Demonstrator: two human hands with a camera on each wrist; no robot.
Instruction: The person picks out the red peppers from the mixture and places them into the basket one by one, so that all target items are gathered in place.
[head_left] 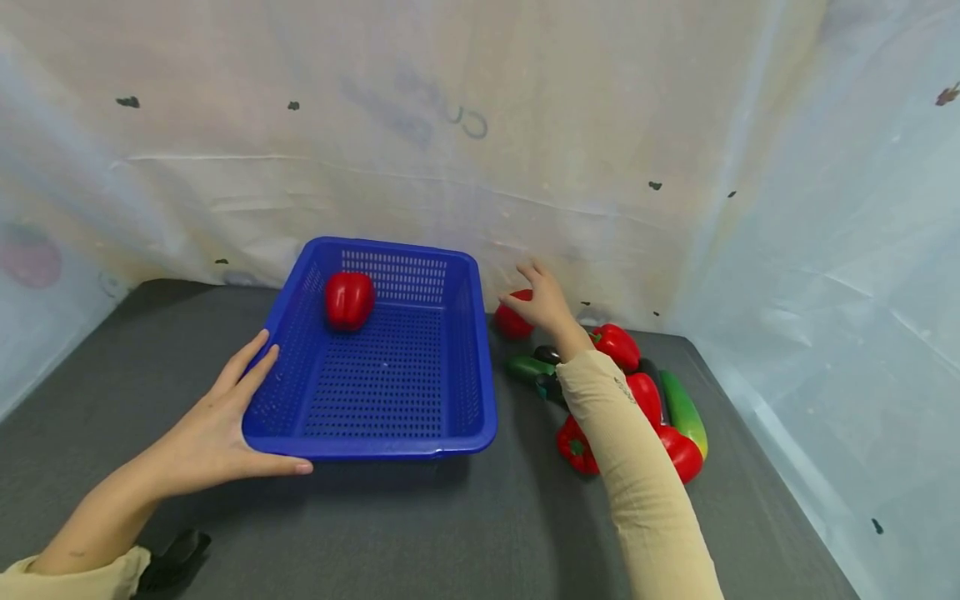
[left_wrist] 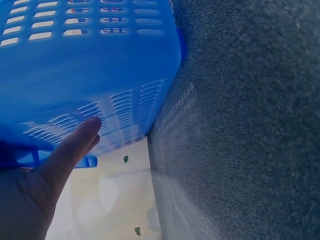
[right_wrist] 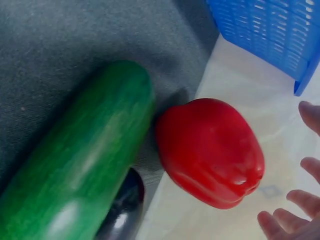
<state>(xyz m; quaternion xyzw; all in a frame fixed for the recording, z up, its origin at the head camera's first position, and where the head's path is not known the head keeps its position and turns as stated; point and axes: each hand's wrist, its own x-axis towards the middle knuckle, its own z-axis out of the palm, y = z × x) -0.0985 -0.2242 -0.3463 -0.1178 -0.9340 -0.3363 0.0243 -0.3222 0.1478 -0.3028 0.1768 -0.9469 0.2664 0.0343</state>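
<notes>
A blue plastic basket point(head_left: 382, 375) with slotted walls holds one red bell pepper point(head_left: 349, 300) near its back left corner. My left hand point(head_left: 213, 433) spans the basket's front left corner. Its fingers lie straight along the left side, with the thumb stretched along the front rim. Over a second red bell pepper point(head_left: 510, 323), right of the basket by the back wall, my right hand point(head_left: 543, 302) reaches with fingers spread. In the right wrist view, the fingertips point(right_wrist: 270, 224) are apart from that pepper point(right_wrist: 210, 152).
A pile at right, partly behind my right sleeve, has red bell peppers point(head_left: 678, 454), a long green vegetable point(head_left: 684, 417), a cucumber point(right_wrist: 85, 160) and a dark, shiny vegetable point(right_wrist: 122, 210). Pale sheeting point(head_left: 562, 125) encloses the grey surface point(head_left: 360, 533) at back and sides.
</notes>
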